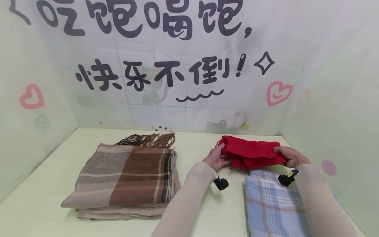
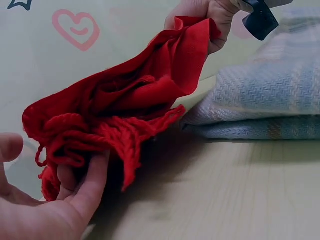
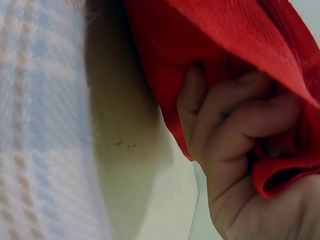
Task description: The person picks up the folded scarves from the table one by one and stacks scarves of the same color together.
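A folded red scarf [image 1: 251, 153] with a knotted fringe [image 2: 125, 140] is held over the back right of the table, its right end raised off the surface in the left wrist view. My left hand [image 1: 217, 158] holds the scarf's left, fringed end, fingers tucked under the fringe; the thumb shows apart from the cloth in the left wrist view. At the other end my right hand [image 1: 291, 156] grips the scarf, its fingers [image 3: 250, 117] curled into the red folds. Just in front of the scarf lies a folded blue and white plaid scarf [image 1: 275, 204], partly behind my right forearm.
A folded brown, grey and beige plaid scarf [image 1: 130, 177] with dark fringe at its back edge lies on the left of the pale table [image 1: 38, 187]. Printed fabric walls [image 1: 177, 115] enclose the back and both sides. Both wrists carry small black devices.
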`<state>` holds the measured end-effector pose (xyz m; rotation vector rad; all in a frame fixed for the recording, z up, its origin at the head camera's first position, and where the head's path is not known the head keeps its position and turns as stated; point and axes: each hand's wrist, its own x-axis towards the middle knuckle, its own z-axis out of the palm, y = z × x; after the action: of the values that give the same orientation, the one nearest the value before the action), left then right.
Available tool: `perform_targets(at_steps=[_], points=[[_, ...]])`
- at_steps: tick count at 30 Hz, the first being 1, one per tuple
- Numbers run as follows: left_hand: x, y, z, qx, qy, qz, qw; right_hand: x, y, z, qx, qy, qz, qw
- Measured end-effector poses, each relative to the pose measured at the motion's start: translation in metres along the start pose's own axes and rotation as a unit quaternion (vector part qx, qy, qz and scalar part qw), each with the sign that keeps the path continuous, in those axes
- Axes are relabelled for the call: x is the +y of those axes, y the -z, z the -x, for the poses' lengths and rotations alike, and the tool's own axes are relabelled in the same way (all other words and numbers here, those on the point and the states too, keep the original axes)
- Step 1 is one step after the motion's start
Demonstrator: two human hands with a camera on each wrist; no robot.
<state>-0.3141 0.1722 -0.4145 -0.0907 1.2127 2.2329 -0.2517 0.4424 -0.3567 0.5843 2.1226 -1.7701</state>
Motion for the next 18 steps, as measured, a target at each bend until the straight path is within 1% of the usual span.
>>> perform_targets(at_steps=[2,6,8,10,12,14,15,17,18], points=[[0.0,0.001,0.002,-0.004,0.01,-0.011,0.9999,-0.001,0.0,0.001,-0.004,-0.002,0.005,1.0],[-0.001,0.001,0.006,0.0,0.031,-0.028,0.9991,0.001,-0.001,0.003,-0.019,0.001,0.007,0.9998],[0.0,-0.001,0.008,0.005,0.035,-0.045,0.9984,0.001,-0.002,0.003,-0.025,0.007,0.012,0.9996],[0.001,-0.003,0.01,0.015,0.027,-0.065,0.9974,-0.001,-0.005,0.004,-0.025,0.014,0.019,0.9994],[0.003,-0.006,0.013,0.035,0.012,-0.095,0.9948,-0.003,-0.008,0.005,-0.027,0.024,0.025,0.999],[0.006,-0.008,0.015,0.064,-0.001,-0.126,0.9899,-0.004,-0.011,0.006,-0.026,0.034,0.032,0.9986],[0.007,-0.009,0.016,0.08,-0.008,-0.141,0.9868,-0.005,-0.012,0.007,-0.026,0.038,0.031,0.9985],[0.008,-0.01,0.018,0.112,-0.017,-0.177,0.9777,-0.006,-0.016,0.008,-0.029,0.048,0.028,0.998],[0.009,-0.01,0.018,0.123,-0.022,-0.191,0.9736,-0.007,-0.018,0.008,-0.03,0.051,0.029,0.9978]])
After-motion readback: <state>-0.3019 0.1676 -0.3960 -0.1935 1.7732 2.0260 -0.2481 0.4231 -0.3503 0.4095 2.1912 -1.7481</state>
